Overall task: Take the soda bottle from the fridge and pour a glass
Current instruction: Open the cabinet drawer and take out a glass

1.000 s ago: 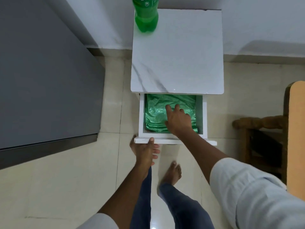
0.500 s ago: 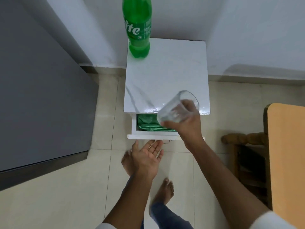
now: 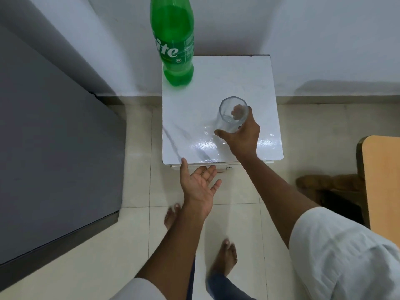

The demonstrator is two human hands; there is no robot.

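A green soda bottle (image 3: 175,44) stands upright at the back left corner of the small white marble-look table (image 3: 194,118); its cap is out of frame. An empty clear glass (image 3: 231,114) stands upright on the tabletop, right of centre, with my right hand (image 3: 242,135) wrapped around its lower half. My left hand (image 3: 200,185) is open, palm up, fingers against the drawer front (image 3: 218,167) just under the table's front edge.
The grey fridge (image 3: 54,148) fills the left side, its door shut. A wooden chair (image 3: 329,185) and an orange tabletop edge (image 3: 383,191) stand at the right. My bare feet (image 3: 225,256) are on the tiled floor in front of the table.
My right hand lifted the glass out of the drawer and set it upright on the tabletop. My left hand pushed the drawer in until it is almost closed.
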